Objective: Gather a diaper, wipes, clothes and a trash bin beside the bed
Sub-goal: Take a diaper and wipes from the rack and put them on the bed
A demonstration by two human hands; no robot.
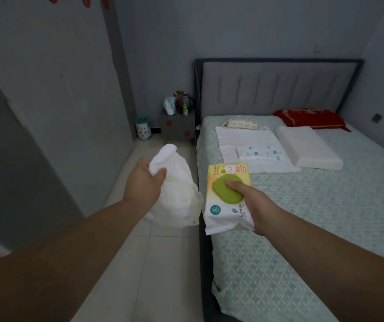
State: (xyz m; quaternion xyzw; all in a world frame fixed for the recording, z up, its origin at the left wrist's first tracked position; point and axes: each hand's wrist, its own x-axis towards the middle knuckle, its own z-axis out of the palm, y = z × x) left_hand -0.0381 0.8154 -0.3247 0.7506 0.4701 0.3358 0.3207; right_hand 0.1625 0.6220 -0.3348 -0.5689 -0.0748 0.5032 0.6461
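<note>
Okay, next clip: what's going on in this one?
A person stands beside the bed with both arms out. The left hand grips a white diaper over the floor; the right hand holds a pack of wipes above the bed's edge. A small bin stands by the nightstand.

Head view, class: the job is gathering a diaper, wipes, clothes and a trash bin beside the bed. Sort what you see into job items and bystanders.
Job items:
- white diaper, in the left hand grip
- wipes pack, in the right hand grip
- small patterned bin by the nightstand, possibly the trash bin
- bed

Bystanders:
- white foam pillow
- red pillow
- nightstand
</note>
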